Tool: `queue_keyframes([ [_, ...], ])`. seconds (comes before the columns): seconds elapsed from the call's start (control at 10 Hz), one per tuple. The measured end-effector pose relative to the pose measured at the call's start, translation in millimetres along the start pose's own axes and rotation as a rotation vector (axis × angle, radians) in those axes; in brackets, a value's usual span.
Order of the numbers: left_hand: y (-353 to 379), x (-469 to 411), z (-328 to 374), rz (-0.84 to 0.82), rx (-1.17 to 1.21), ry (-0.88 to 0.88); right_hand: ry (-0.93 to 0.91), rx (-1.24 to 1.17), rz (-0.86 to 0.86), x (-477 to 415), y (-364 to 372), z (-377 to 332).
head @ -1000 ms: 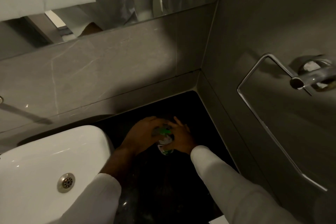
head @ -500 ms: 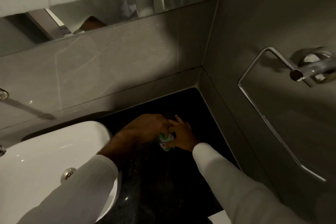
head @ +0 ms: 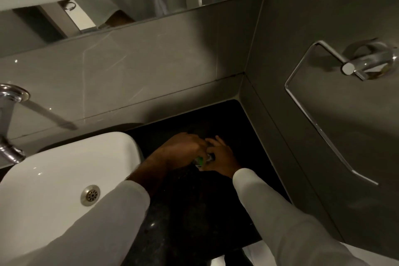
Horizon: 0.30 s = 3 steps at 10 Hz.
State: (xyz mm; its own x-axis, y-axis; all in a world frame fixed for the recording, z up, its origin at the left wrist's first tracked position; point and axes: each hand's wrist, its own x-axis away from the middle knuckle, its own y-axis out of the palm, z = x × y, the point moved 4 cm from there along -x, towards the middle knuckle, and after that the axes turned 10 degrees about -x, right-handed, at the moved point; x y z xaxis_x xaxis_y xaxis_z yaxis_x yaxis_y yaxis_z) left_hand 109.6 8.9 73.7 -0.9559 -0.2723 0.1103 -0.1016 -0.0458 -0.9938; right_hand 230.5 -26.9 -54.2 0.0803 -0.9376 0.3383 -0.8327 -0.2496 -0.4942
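On the dark counter [head: 194, 211] beside the white basin [head: 54, 179], left hand [head: 183, 147] and right hand [head: 222, 155] curl their fingers round a small green-and-white packet [head: 201, 160]; its print is unreadable.

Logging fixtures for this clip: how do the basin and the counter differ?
The basin is glossy white; the counter is black and speckled. The basin is a rounded bowl with a metal drain; the counter is flat and runs into the wall corner. Both hands work over the counter, none over the basin. Both sit below the grey tiled wall.
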Motion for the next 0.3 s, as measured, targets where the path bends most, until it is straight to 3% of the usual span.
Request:
queue_keyframes([
  [0.1,4,7,3,0.004,0.017,-0.04,0.012,0.037,-0.003,6,2,-2],
  [0.2,21,23,-5,-0.004,-0.005,-0.213,0.059,0.163,-0.095,13,-7,-6],
  [0.3,24,41,-11,-0.024,-0.008,-0.334,0.003,0.205,-0.067,20,-23,-14],
])
